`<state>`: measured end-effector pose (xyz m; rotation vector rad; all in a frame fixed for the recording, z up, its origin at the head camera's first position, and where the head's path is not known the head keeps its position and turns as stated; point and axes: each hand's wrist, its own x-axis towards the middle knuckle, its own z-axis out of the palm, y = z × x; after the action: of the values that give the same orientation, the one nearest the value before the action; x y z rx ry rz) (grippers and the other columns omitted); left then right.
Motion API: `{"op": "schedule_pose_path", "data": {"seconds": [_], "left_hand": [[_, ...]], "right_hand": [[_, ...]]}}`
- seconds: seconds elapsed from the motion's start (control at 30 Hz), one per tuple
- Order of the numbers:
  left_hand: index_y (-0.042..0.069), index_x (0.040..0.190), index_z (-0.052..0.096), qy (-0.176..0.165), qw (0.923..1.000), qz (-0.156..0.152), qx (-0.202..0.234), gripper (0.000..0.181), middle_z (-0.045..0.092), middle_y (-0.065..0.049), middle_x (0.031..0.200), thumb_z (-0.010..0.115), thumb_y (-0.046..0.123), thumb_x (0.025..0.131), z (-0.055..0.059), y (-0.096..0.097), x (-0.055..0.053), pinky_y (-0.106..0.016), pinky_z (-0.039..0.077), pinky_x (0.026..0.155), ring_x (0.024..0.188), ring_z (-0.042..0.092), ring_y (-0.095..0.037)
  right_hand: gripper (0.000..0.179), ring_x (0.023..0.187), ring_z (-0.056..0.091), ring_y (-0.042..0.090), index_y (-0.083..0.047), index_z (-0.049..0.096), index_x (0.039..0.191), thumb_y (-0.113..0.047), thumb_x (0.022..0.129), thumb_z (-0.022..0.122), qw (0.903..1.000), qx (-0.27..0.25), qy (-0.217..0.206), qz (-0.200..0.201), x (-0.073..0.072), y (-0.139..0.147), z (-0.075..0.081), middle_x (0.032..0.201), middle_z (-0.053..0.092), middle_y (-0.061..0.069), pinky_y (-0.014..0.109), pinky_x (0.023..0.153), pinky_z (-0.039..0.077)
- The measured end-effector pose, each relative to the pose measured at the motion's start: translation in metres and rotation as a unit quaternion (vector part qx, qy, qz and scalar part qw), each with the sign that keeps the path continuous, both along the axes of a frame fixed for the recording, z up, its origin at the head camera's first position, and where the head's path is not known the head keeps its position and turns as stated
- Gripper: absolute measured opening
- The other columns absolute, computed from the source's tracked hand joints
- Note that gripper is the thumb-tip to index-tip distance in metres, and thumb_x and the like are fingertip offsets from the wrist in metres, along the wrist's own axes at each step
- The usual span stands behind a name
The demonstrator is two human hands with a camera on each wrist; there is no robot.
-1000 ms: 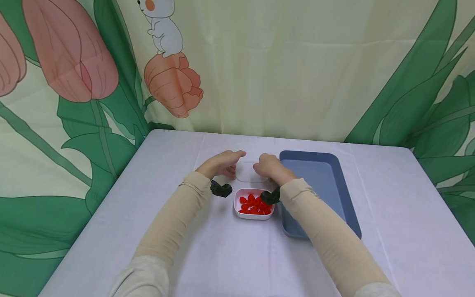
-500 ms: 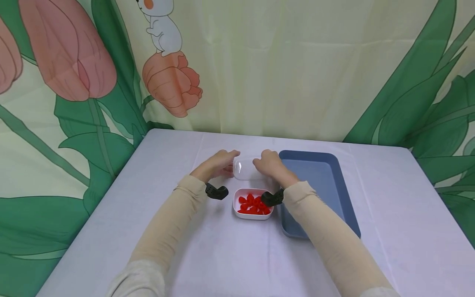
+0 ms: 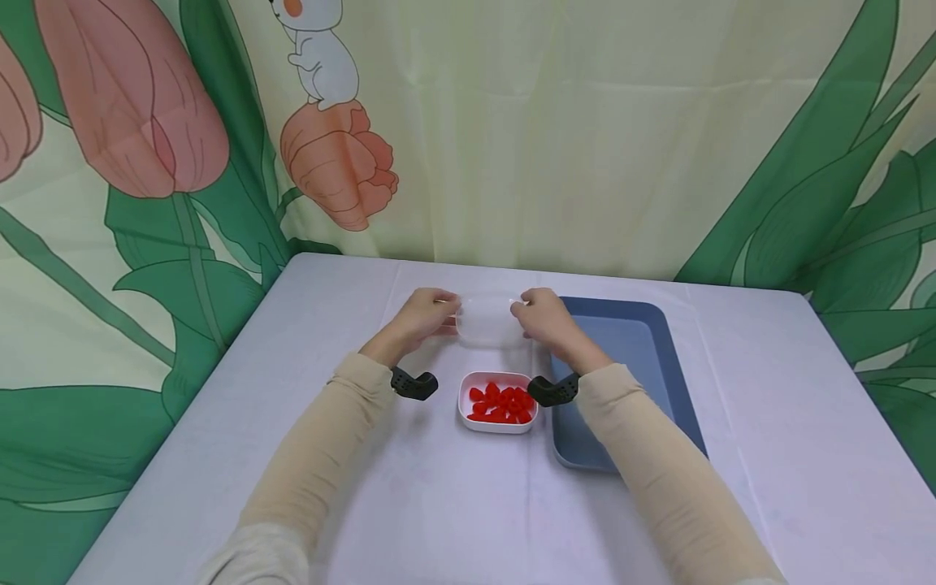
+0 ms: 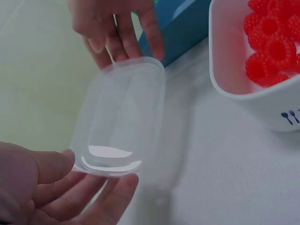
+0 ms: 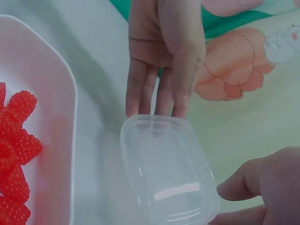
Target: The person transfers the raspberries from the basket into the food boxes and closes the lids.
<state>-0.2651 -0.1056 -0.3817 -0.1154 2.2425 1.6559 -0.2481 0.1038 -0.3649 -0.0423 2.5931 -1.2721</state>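
Note:
A clear plastic lid is held above the table, beyond a small white box. My left hand pinches its left end, thumb on the near side and fingers behind, as the left wrist view shows. At the opposite end my right hand holds the lid's edge between thumb and fingers; in the right wrist view that grip is partly cut off at the frame's corner. Red raspberries lie inside the open box. The lid looks tilted in the left wrist view.
A blue-grey tray stands on the table just right of the box, partly under my right forearm. White cloth covers the table. Behind its far edge hangs a curtain printed with flowers.
The lid has risen from near the tabletop and moved slightly away from me, held between both hands. My hands have moved a little apart. The box and tray stay put.

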Motion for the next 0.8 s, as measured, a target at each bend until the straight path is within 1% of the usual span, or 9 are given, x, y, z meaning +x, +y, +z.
{"op": "schedule_pose_path", "data": {"seconds": [0.17,0.27,0.33,0.5,0.63,0.73,0.8], "left_hand": [[-0.001,0.133,0.058,0.019,0.9998,0.001,-0.004,0.037,0.065,-0.019,0.125,0.061,0.012,0.098,-0.002,-0.006,0.003,-0.035,0.058,0.089,0.112,0.067,-0.032],[0.001,0.128,0.062,0.033,0.9994,-0.010,-0.007,0.035,0.068,-0.017,0.120,0.066,0.013,0.095,-0.002,-0.010,0.004,-0.036,0.059,0.087,0.107,0.070,-0.031],[0.002,0.126,0.063,0.040,0.9989,-0.025,-0.006,0.034,0.069,-0.017,0.119,0.067,0.013,0.094,-0.002,-0.012,0.004,-0.036,0.059,0.087,0.105,0.070,-0.031],[0.002,0.126,0.063,0.049,0.9972,-0.055,0.013,0.035,0.069,-0.017,0.119,0.068,0.014,0.094,-0.001,-0.018,0.006,-0.037,0.059,0.088,0.104,0.070,-0.030],[0.000,0.124,0.063,0.055,0.9953,-0.070,0.037,0.033,0.069,-0.018,0.118,0.068,0.012,0.093,0.001,-0.024,0.009,-0.036,0.059,0.087,0.100,0.071,-0.027],[0.001,0.123,0.064,0.063,0.9940,-0.079,0.043,0.032,0.070,-0.017,0.117,0.068,0.013,0.093,0.003,-0.028,0.012,-0.034,0.059,0.087,0.100,0.071,-0.024],[0.003,0.124,0.064,0.068,0.9933,-0.085,0.037,0.033,0.070,-0.015,0.118,0.069,0.015,0.093,0.003,-0.031,0.014,-0.033,0.059,0.087,0.102,0.071,-0.023]], "right_hand": [[0.051,0.113,0.059,0.040,0.006,0.040,0.146,-0.018,0.102,0.043,0.9990,-0.044,-0.006,0.004,0.001,0.006,0.003,0.143,0.047,0.024,0.046,0.096,0.055],[0.048,0.119,0.055,0.041,0.005,0.043,0.144,-0.017,0.102,0.043,0.9979,-0.063,-0.006,0.012,0.002,0.012,0.004,0.140,0.048,0.024,0.045,0.093,0.056],[0.046,0.121,0.053,0.040,0.005,0.044,0.143,-0.017,0.103,0.043,0.9973,-0.071,-0.008,0.020,0.003,0.016,0.005,0.140,0.049,0.024,0.044,0.092,0.057],[0.043,0.114,0.055,0.039,0.005,0.046,0.140,-0.018,0.104,0.044,0.9938,-0.105,-0.017,0.030,0.006,0.022,0.007,0.130,0.051,0.027,0.045,0.091,0.057],[0.039,0.106,0.060,0.034,0.004,0.053,0.134,-0.020,0.104,0.049,0.9918,-0.119,-0.016,0.045,0.009,0.024,0.009,0.118,0.056,0.024,0.045,0.088,0.059],[0.036,0.104,0.062,0.032,0.002,0.057,0.130,-0.021,0.103,0.052,0.9895,-0.129,-0.018,0.063,0.012,0.026,0.013,0.114,0.058,0.022,0.045,0.088,0.059],[0.034,0.104,0.063,0.032,0.001,0.058,0.129,-0.020,0.103,0.052,0.9871,-0.139,-0.021,0.078,0.014,0.027,0.015,0.113,0.060,0.022,0.046,0.089,0.058]]}}
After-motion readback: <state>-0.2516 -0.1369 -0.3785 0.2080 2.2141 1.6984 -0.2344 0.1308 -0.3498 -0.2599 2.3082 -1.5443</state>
